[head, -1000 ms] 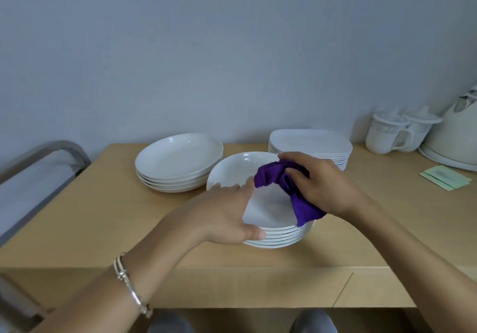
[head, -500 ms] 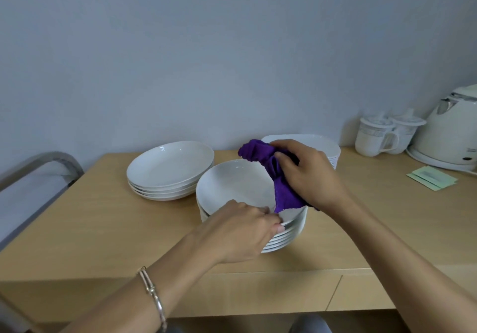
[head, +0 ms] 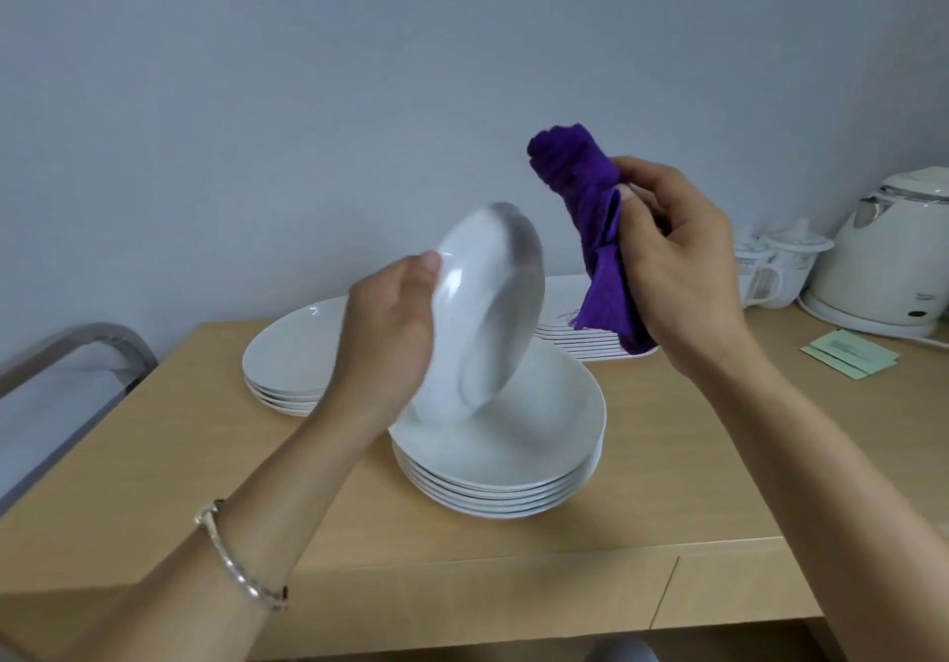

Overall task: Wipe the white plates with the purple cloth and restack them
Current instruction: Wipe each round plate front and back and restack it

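My left hand grips a white plate by its left rim and holds it tilted almost on edge, blurred, above the near stack of white plates at the table's middle. My right hand is raised to the right of it and holds the bunched purple cloth, which hangs down from the fist and does not touch the lifted plate. A second stack of round white plates lies behind on the left. A stack of squarish white plates lies behind, partly hidden by the cloth.
A white electric kettle and two white lidded cups stand at the back right on the wooden table. Pale green paper packets lie in front of the kettle. A grey metal rail curves at the left beside the table.
My left hand has lifted the top plate off the near stack and tipped it upright. My right hand has risen with the cloth, off the plates.
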`<state>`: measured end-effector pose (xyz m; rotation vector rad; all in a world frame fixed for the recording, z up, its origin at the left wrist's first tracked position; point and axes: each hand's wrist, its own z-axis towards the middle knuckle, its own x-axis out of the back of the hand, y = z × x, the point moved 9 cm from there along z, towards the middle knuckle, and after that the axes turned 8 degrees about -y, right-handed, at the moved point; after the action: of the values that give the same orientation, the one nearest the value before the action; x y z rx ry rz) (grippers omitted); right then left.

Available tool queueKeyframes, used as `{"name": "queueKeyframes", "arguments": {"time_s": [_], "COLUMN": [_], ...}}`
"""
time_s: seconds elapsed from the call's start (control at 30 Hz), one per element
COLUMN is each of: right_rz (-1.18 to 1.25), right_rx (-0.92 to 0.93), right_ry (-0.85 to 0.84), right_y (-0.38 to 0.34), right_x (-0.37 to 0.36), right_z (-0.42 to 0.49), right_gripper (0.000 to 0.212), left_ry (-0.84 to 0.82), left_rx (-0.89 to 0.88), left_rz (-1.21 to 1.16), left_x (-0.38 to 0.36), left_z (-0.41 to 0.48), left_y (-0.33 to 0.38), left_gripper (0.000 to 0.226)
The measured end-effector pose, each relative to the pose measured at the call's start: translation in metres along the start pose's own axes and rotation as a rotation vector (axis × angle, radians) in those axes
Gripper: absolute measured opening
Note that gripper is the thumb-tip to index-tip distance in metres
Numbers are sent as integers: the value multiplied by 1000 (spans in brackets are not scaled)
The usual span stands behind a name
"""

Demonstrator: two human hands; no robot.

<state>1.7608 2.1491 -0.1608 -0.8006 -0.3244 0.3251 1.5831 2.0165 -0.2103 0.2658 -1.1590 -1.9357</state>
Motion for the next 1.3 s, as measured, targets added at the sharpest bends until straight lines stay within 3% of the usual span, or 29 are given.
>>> {"name": "queueKeyframes", "arguments": {"time_s": [0.17,0.27,0.4,0.57,0.63,0.7,0.77,0.87,0.93,0.97,1.07,1.13,1.2,1.3], "right_rz": [-69,-128,-230,-320,-364,-429,-478,-564,-666,-697,-652,-601,-626,-734], "right_rx": [-56,-72,-119,-149,-153,-147,-147,-136,-126,-112,1,54,30,-94], "right_ry": [-99,-173,-303,-431,-497,-566,-612,-643,-647,-643,-692,-759,-773,-624], "right_y": [14,23,40,62,68,74,82,90,91,89,67,61,71,95], "right_x": [-20,-31,-48,-73,-85,-95,-104,-113,-117,-118,-133,-146,-149,-128], "right_z": [-6,-10,-15,-20,-23,-26,-28,-33,-38,-40,-47,-47,-38,-13], "right_gripper": [28,29,26,30,32,34,36,38,41,42,38,36,35,32], "left_ry": [194,240,285,188,111,-6,-181,-425,-495,-509,-496,-467,-450,-450], "left_rx": [584,697,755,741,634,511,453,465,466,438,301,236,254,398], "left_rz": [-781,-918,-922,-757,-445,-70,96,105,126,128,93,36,29,102], "left_x": [1,-9,-12,-7,7,16,9,-7,-11,-12,-16,-16,-15,-12], "left_z": [-13,-32,-47,-44,-38,-34,-35,-48,-54,-55,-50,-48,-50,-58], "left_y": [-81,-107,-122,-122,-120,-111,-106,-113,-119,-119,-111,-110,-112,-122], "left_gripper": [28,26,30,27,25,40,62,126,148,146,112,108,114,148]}}
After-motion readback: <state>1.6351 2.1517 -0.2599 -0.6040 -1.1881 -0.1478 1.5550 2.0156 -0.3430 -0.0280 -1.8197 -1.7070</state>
